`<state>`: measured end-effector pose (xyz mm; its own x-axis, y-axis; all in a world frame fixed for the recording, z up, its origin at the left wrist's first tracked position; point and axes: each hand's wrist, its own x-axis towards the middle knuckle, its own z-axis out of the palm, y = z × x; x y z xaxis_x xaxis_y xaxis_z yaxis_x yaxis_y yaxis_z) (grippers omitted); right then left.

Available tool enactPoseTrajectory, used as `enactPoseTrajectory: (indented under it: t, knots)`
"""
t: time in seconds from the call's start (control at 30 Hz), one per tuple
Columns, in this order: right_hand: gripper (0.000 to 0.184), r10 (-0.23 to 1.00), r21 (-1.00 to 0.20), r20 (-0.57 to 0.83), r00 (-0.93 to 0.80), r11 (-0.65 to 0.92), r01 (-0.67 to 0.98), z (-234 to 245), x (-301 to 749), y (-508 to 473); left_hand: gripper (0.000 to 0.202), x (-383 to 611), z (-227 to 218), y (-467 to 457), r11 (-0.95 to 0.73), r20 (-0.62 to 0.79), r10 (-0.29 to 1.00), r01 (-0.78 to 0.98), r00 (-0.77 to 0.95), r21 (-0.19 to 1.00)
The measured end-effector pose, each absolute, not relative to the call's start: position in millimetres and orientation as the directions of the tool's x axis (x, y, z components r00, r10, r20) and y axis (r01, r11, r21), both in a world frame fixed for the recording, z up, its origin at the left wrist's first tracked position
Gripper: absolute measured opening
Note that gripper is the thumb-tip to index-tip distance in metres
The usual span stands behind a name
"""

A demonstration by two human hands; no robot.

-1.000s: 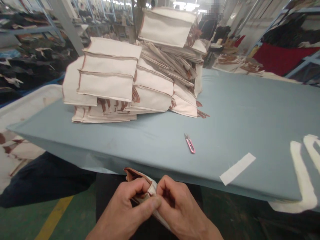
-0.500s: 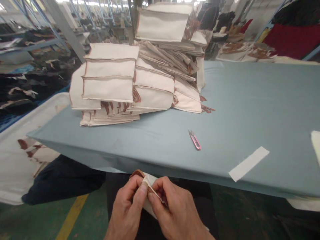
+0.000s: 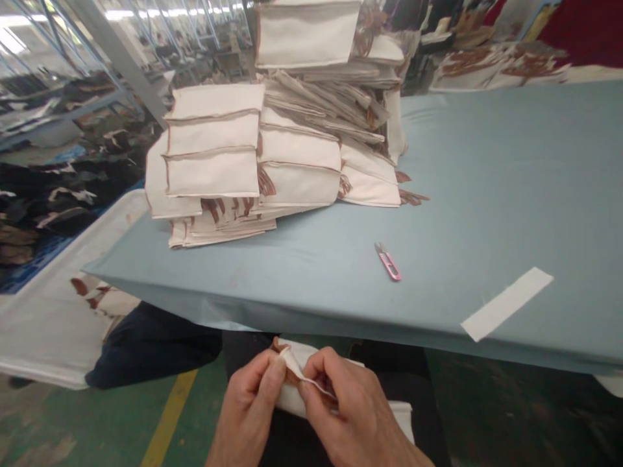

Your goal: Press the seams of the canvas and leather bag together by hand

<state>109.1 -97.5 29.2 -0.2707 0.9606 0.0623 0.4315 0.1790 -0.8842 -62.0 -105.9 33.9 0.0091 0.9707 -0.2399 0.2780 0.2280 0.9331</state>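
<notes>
Just in front of the table's near edge, over my lap, both hands pinch a cream fabric piece with brown edging (image 3: 292, 399). My left hand (image 3: 256, 395) is closed on its brown-edged corner, thumb on top. With thumb and bent fingers, my right hand (image 3: 341, 402) grips the seam a little to the right; its palm hides part of the fabric. The cloth's far end shows beyond my right wrist. Pink thread snips (image 3: 388, 262) lie on the table, apart from both hands.
Stacks of cream fabric pieces (image 3: 214, 172) with brown ties stand on the blue-green table (image 3: 302, 259). A white strip (image 3: 507, 303) lies near the right front edge. At left are a white bin (image 3: 43, 337) and dark cloth (image 3: 150, 347). Behind is a cluttered workshop.
My view has shifted slightly, so the table contents appear a little displaced. More of the cream fabric shows beyond my right hand. Both hands keep their pinch on it.
</notes>
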Motion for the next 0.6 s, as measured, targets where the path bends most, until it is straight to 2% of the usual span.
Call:
enactPoseTrajectory:
  t: [0.1,0.2,0.33,0.4,0.5,0.57,0.6]
  knots:
    - [0.011,0.939,-0.843,0.174,-0.297,0.297,0.448,28.0,115.1,-95.9,0.045,-63.8,40.5,-104.5,0.157,-0.216,0.969,0.379,0.118,0.912]
    - [0.011,0.94,-0.829,0.213,-0.265,0.318,0.461,28.8,119.1,-92.8,0.043,-56.6,43.2,-103.3,0.089,-0.134,0.988,0.428,0.077,0.899]
    - [0.01,0.986,-0.862,0.033,-0.166,0.112,0.494,33.8,126.8,-87.3,0.041,-41.2,44.9,-99.9,0.034,-0.073,0.994,0.427,0.076,0.904]
    - [0.011,0.988,-0.854,-0.019,-0.15,0.062,0.517,33.5,130.8,-85.1,0.042,-33.8,43.0,-98.8,0.023,-0.069,0.993,0.403,0.099,0.915]
    - [0.016,0.987,-0.844,-0.019,-0.16,0.07,0.532,26.8,133.9,-86.5,0.045,-25.0,38.4,-102.0,0.1,-0.132,0.989,0.388,0.059,0.916]
    - [0.02,0.988,-0.833,-0.035,-0.149,0.053,0.551,20.5,134.0,-90.9,0.045,-21.9,37.7,-106.4,0.219,-0.238,0.971,0.39,0.0,0.894]
    - [0.02,0.99,-0.818,-0.063,-0.124,0.02,0.574,17.1,133.8,-92.9,0.038,-21.8,38.4,-107.9,0.291,-0.302,0.953,0.381,-0.032,0.877]
